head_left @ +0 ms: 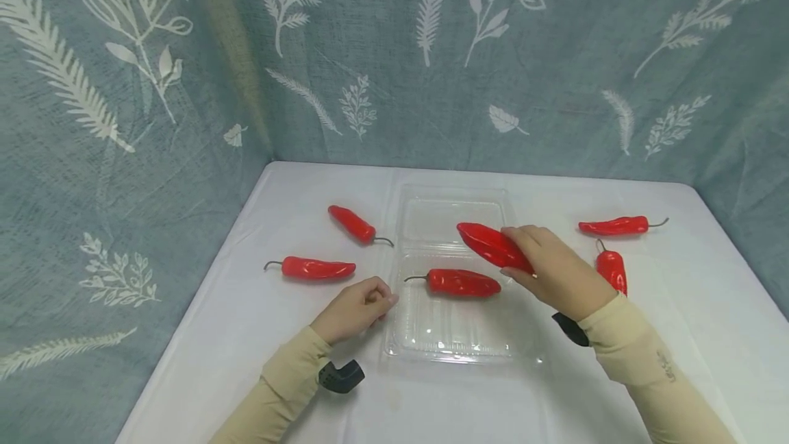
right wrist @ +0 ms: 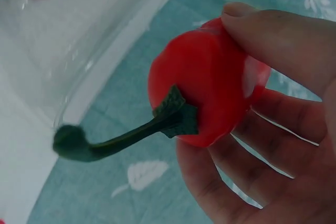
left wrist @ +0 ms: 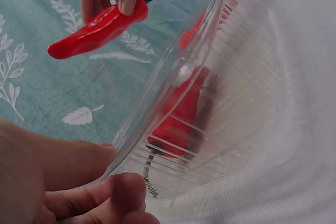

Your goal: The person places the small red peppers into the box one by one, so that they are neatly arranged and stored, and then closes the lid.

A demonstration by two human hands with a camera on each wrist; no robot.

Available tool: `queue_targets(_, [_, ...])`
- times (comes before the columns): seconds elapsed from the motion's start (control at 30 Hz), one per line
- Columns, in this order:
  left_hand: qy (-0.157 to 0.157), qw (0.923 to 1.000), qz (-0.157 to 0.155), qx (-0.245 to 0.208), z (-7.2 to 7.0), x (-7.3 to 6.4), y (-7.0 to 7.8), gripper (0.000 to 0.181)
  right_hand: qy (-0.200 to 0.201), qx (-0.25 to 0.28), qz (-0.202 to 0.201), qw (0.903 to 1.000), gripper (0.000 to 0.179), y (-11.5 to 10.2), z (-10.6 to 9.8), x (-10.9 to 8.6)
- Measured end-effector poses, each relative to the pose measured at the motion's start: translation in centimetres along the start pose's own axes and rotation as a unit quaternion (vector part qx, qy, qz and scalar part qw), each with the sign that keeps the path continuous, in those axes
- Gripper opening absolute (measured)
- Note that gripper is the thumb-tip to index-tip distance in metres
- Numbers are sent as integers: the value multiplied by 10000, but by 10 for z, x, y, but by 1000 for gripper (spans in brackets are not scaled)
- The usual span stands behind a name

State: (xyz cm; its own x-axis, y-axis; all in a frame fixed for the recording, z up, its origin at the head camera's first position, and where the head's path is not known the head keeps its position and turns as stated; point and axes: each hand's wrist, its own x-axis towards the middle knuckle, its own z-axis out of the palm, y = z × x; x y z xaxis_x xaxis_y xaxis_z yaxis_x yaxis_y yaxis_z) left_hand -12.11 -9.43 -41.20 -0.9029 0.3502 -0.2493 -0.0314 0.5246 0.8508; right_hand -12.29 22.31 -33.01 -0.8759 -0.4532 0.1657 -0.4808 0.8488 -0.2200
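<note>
Pepper point(head_left: 483, 241) gripped by the right hand point(head_left: 557, 269) has its stem end covered in the head view; the right wrist view shows the green stem point(right wrist: 123, 139) curving free. A red patch point(head_left: 378, 319) peeks from under the left hand point(head_left: 353, 308), too little to name. Another pepper point(head_left: 611, 268), to the right, is partly hidden by the right sleeve point(head_left: 629, 344). The clear box point(head_left: 465, 360) blurs into the white bench point(head_left: 394, 403), its right edge hardest to trace.

The right hand reaches in from the right, thumb on one side of its pepper and fingers on the other, holding it above the box. The left hand is at the left edge, thumb and fingertip pinching the rim.

The box lies open, lid point(head_left: 456, 210) away from the person, base point(head_left: 444, 324) near. One pepper point(head_left: 464, 283) lies across the base, stem pointing left. Two peppers point(head_left: 317, 268) lie left of the box.
</note>
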Motion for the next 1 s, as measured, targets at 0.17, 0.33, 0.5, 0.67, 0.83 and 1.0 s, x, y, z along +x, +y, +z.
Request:
queue_targets(0.17, [4,10000,39,23,1,0,1,15,-151,-59,-472,9988,65,-11,13,0])
queue_targets(0.33, [25,10000,26,33,1,1,0,16,-255,-309,-961,9946,61,-22,27,2])
queue_targets(0.5, [31,10000,-24,16,1,1,0,16,-380,-448,-1373,9888,58,-28,40,4])
queue_targets(0.67, [4,10000,9,-9,1,0,1,16,-540,-601,-1494,9855,54,-31,50,5])
queue_targets(0.83, [-14,10000,14,2,0,0,1,16,-788,-604,-1437,9846,50,-34,54,7])
queue_targets(1.0, [-4,10000,-11,20,0,0,1,17,-878,-616,-1415,9841,45,-34,57,9])
